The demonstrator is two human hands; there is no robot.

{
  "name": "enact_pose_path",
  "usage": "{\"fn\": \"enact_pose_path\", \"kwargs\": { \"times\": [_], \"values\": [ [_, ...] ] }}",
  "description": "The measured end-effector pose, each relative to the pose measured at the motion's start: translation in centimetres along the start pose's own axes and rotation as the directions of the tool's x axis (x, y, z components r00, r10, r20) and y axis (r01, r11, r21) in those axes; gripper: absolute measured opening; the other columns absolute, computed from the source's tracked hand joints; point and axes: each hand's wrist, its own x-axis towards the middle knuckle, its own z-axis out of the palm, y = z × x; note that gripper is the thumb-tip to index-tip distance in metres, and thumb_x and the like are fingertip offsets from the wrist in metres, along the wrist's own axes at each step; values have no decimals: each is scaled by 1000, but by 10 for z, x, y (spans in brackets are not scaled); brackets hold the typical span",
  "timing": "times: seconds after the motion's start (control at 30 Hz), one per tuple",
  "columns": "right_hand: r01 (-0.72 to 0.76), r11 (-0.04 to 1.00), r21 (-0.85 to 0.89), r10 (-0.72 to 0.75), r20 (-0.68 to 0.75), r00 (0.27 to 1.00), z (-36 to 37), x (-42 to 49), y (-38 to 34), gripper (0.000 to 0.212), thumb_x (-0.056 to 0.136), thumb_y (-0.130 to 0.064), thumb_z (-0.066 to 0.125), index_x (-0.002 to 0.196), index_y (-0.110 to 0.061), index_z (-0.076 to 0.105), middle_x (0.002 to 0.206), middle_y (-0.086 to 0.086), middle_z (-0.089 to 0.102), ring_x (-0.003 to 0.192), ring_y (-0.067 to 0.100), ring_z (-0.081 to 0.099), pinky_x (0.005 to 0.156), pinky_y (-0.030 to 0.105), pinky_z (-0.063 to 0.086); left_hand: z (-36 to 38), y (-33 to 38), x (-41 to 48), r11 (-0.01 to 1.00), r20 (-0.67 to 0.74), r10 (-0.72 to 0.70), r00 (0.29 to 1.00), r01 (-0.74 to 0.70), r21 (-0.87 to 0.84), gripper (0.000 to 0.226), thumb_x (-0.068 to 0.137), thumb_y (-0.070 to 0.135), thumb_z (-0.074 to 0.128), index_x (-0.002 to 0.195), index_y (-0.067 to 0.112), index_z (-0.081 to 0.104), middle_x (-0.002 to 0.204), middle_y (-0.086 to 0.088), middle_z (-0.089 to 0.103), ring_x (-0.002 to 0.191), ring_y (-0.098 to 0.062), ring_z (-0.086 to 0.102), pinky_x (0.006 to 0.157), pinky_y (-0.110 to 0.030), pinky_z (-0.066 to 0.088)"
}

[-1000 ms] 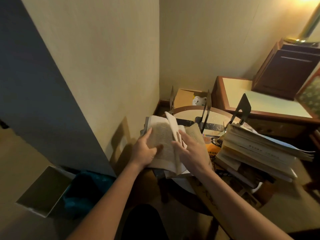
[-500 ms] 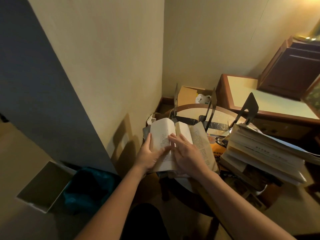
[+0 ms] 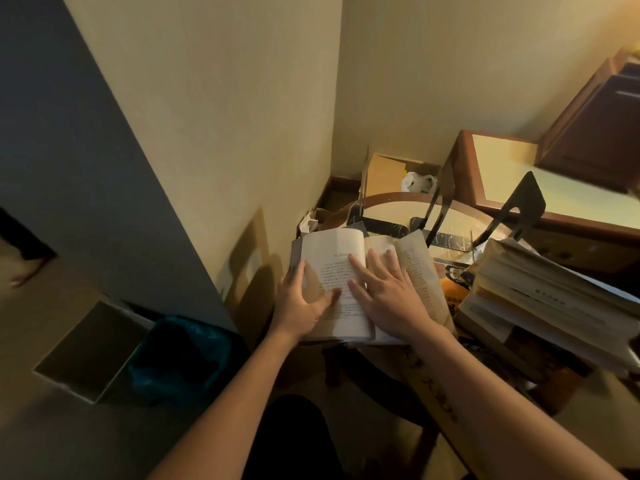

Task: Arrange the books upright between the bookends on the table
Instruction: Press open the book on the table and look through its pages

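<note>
Two hands, left hand [image 3: 301,303] and right hand [image 3: 388,296], fingers spread flat on open paper book [image 3: 341,282].

Your hands [image 3: 346,299] are covering the middle of the open book [image 3: 337,258], and its print is blurring too small to read. The stack [image 3: 554,299] is running off the right edge. Books are hiding the near half of the desk [image 3: 391,202].
</note>
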Motion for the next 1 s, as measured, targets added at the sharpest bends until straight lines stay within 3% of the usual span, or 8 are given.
{"fn": "enact_pose_path", "kwargs": {
  "times": [0.03, 0.1, 0.17, 0.27, 0.47, 0.63, 0.83, 1.0],
  "values": [
    [3, 1000, 0, -3, 1, 1000, -1, 1, 1, 58, 100, -65, 21, 154, -54, 3, 167, -8, -7, 148, 21, -26, 117, 47, -14, 2, 0, 0, 986, -37, 17, 999, -10, 163, 95, 88, 64, 61, 160, 34, 7, 165, -6, 7, 148, -34, 17, 114, -53, 30],
    [10, 1000, -5, -10, 0, 1000, -1, 1, 1, 55, 101, -63, 20, 153, -54, 6, 167, -11, -4, 149, 20, -24, 117, 46, -14, 5, -1, 0, 886, -36, 182, 983, -148, 439, 79, 98, 60, 45, 160, 39, 0, 168, -2, -15, 153, -32, -5, 120, -59, 11],
    [15, 1000, -5, -15, -13, 1000, 2, 1, 0, 53, 102, -62, 19, 153, -54, 7, 166, -12, -3, 149, 20, -23, 119, 48, -12, 9, 1, 3, 790, 90, 350, 932, -345, 507, 62, 103, 48, 27, 159, 40, 2, 168, 8, -11, 154, -23, -13, 123, -60, 0],
    [18, 1000, -13, -19, -10, 1000, 4, 1, 1, 51, 103, -58, 16, 153, -56, 3, 166, -12, -2, 150, 21, -22, 122, 52, -9, 12, 11, 12, 747, 182, 411, 893, -444, 494, 59, 102, 39, 13, 160, 31, 10, 167, 14, 5, 156, -16, -3, 124, -55, -4],
    [5, 1000, -30, -5, -20, 1000, 5, 1, -3, 52, 105, -55, 15, 154, -52, -2, 167, -11, -2, 150, 22, -23, 122, 52, -9, 12, 43, 44, 792, 166, 315, 934, -355, 497, 52, 110, 27, 22, 161, 27, 13, 168, 6, 12, 156, -18, 5, 125, -51, -2],
    [-10, 1000, -14, 9, -43, 999, 8, 1, -1, 54, 105, -55, 13, 157, -45, -1, 166, -15, -3, 149, 19, -24, 122, 48, -12, 20, 46, 4, 890, 73, 239, 968, -249, 383, 51, 110, 26, 22, 161, 24, 14, 168, 3, 12, 155, -22, 5, 124, -41, -1],
    [-16, 999, -30, 15, -44, 999, 11, 2, -1, 54, 105, -55, 12, 156, -46, -2, 165, -16, -4, 148, 19, -25, 122, 48, -14, 28, 12, -47, 888, 18, 290, 957, -276, 368, 52, 109, 23, 27, 159, 23, 15, 166, 4, 18, 154, -11, 10, 125, -39, -8],
    [-16, 1000, -23, 15, -50, 999, 11, 2, 0, 54, 104, -56, 10, 156, -48, -1, 165, -16, -2, 149, 19, -25, 123, 48, -11, 30, 16, -23, 862, 43, 297, 954, -287, 419, 53, 109, 25, 23, 160, 22, 11, 167, 2, 16, 155, -14, 10, 126, -47, -2]
  ]
}}
